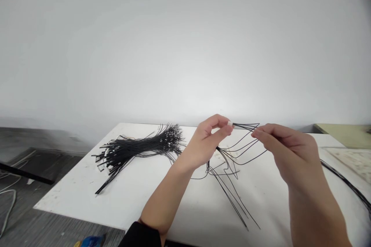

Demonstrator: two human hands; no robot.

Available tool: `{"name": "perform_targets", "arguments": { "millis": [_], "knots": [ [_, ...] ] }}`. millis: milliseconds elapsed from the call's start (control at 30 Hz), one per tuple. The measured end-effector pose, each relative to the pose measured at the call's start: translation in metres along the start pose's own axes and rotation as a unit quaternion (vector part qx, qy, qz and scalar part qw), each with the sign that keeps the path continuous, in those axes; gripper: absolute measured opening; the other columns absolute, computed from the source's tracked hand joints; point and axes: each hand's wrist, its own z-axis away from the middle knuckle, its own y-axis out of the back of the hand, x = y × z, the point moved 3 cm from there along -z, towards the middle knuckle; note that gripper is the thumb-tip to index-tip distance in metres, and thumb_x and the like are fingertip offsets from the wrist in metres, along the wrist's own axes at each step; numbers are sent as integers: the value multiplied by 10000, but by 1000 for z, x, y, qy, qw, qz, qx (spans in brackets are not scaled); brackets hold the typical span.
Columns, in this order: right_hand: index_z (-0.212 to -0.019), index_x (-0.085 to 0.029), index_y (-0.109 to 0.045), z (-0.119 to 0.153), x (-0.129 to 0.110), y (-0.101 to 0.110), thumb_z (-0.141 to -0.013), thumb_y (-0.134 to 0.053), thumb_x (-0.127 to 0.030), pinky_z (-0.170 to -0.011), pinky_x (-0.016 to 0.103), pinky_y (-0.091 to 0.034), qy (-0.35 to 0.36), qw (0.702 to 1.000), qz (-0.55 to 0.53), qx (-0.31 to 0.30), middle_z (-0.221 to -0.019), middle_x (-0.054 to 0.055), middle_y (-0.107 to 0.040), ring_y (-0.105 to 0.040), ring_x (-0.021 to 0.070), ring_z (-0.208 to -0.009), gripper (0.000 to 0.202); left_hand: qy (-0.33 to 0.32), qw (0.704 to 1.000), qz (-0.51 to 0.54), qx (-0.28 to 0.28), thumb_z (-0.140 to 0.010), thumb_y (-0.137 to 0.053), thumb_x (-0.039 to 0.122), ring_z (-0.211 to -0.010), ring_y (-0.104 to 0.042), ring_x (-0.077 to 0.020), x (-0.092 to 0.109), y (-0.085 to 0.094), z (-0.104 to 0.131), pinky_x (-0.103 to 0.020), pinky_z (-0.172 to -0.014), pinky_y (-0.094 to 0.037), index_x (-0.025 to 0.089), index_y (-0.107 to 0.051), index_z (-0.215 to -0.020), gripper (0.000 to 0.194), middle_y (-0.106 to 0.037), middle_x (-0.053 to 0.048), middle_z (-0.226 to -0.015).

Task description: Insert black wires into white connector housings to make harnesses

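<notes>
My left hand [213,137] pinches a small white connector [230,123] above the table. Thin black wires [245,126] run from that connector toward my right hand [282,142], whose thumb and forefinger are closed on wires at their tips. More wires of the bunch loop down between the hands, and their loose ends [232,197] hang or lie over the table below. To the left of my left hand lies a large bundle of black wires [142,144], with white bits among its ends.
A white table [162,197] stands against a pale wall. Black cables [346,181] curve along its right side, near a light board [352,158] and a yellowish-green surface [344,131]. On the floor at left are white cables [13,200]; a blue item [92,241] shows at the bottom.
</notes>
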Motion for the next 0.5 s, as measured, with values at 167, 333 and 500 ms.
{"name": "perform_targets", "arguments": {
  "millis": [167,333,500],
  "knots": [
    [-727,-210,-608,-2,-5,-2,-847,-619,-235,-453,221,-372,112,986,123,9,-613,-26,-528,-417,77,-513,124,3,1000,-3,-7,-890,-552,444,-501,-302,-30,1,0,0,-207,-419,-202,199,-552,-827,253,-554,8,-844],
    [-926,-223,-640,1,-8,-13,-801,-664,-91,-470,218,-385,330,923,193,47,-740,-17,-624,-474,65,-540,183,45,998,21,-41,-879,-566,453,-518,-329,-32,-1,-2,0,-181,-409,-203,196,-549,-815,265,-545,17,-820],
    [-931,-201,-617,1,-6,-15,-772,-676,-36,-499,209,-438,390,894,212,57,-770,-11,-642,-514,65,-569,237,55,995,49,-70,-875,-576,432,-503,-324,-26,-2,-4,-1,-179,-401,-187,182,-561,-801,261,-534,17,-785]
  ]
}}
